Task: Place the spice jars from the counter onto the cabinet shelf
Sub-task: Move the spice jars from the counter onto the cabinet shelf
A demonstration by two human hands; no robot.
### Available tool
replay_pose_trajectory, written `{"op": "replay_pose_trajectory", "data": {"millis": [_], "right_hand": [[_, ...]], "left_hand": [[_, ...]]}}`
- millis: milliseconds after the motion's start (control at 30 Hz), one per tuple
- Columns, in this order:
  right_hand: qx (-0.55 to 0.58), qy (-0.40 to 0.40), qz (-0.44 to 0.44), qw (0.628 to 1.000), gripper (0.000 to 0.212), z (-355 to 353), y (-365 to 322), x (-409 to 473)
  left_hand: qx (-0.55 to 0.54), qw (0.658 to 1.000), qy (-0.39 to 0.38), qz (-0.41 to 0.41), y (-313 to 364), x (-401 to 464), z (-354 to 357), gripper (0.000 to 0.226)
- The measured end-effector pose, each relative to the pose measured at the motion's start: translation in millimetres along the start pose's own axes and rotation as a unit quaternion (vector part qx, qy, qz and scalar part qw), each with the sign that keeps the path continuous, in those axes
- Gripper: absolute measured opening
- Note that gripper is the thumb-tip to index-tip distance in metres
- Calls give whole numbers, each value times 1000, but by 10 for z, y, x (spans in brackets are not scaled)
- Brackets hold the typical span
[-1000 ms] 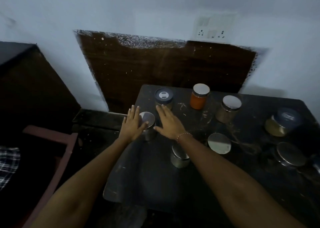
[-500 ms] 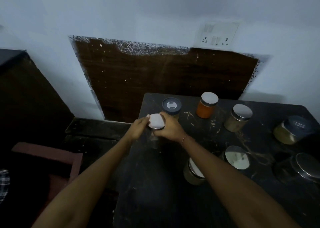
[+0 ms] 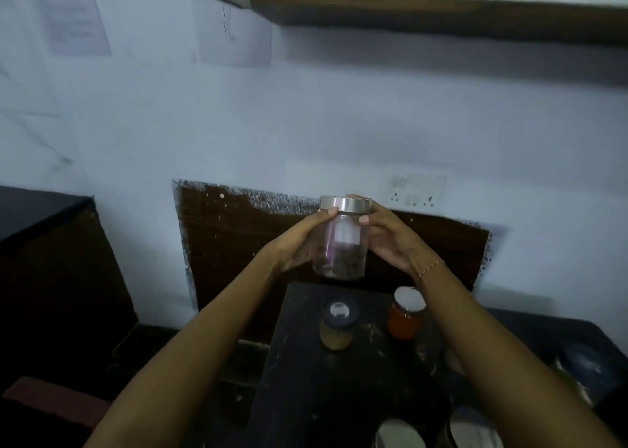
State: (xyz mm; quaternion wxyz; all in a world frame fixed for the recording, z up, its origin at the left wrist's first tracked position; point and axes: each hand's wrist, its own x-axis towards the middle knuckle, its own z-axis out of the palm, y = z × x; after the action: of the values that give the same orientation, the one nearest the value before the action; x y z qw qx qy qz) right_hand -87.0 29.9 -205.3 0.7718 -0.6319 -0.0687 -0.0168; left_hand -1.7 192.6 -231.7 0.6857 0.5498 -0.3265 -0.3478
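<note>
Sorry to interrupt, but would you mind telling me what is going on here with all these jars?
A person is holding one clear jar with a steel lid between the left hand and right hand, lifted above the dark counter. It is upright and partly filled with something dark. The wooden shelf is high on the wall, and the jar is not on it yet. Other jars are on the counter, including a blue-lidded jar and an orange jar.

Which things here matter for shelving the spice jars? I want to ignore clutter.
Job: clear jar held in left hand and right hand; blue-lidded jar; orange jar; shelf.
Clutter: wall socket; papers.
</note>
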Motion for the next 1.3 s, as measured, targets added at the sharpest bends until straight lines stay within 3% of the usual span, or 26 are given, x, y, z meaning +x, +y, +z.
{"op": "replay_pose_trajectory", "data": {"millis": [100, 233, 367, 433, 467, 533, 600, 667, 733, 833, 900, 1000, 1167, 1300], "right_hand": [[-32, 20, -45, 998, 48, 12, -266, 56], [-153, 107, -88, 978, 51, 47, -440, 108], [-320, 190, -124, 920, 80, 134, -364, 124], [-328, 235, -153, 902, 85, 153, -367, 132], [-286, 249, -155, 912, 82, 160, -404, 157], [-130, 226, -144, 955, 77, 110, -514, 181], [15, 150, -124, 981, 70, 12, -610, 180], [42, 74, -129, 988, 43, -29, -652, 196], [34, 50, -148, 987, 34, 3, -632, 249], [26, 106, -157, 982, 45, 29, -609, 336], [-31, 148, -152, 977, 47, 27, -632, 376], [-120, 185, -170, 961, 27, -17, -723, 390], [-239, 129, -122, 955, 39, 90, -896, 411], [-290, 68, -128, 946, 76, 152, -1091, 419]], "left_hand": [[3, 999, 2, 32, 329, 67, 164, 40], [48, 988, 114, 89, 554, 165, 340, 39], [68, 961, 217, 158, 661, 321, 533, 43], [68, 955, 225, 181, 704, 399, 647, 44], [58, 959, 215, 177, 728, 417, 655, 44], [22, 968, 196, 159, 764, 443, 614, 47], [-24, 975, 184, 121, 790, 462, 533, 52], [-53, 982, 158, 89, 795, 479, 515, 59], [-101, 983, 128, 83, 792, 503, 563, 64], [-143, 977, 129, 91, 790, 534, 589, 62], [-128, 977, 143, 94, 814, 516, 546, 60], [-64, 979, 170, 88, 850, 458, 498, 53], [70, 955, 234, 170, 939, 418, 493, 45], [85, 944, 236, 213, 1113, 363, 482, 44]]}}
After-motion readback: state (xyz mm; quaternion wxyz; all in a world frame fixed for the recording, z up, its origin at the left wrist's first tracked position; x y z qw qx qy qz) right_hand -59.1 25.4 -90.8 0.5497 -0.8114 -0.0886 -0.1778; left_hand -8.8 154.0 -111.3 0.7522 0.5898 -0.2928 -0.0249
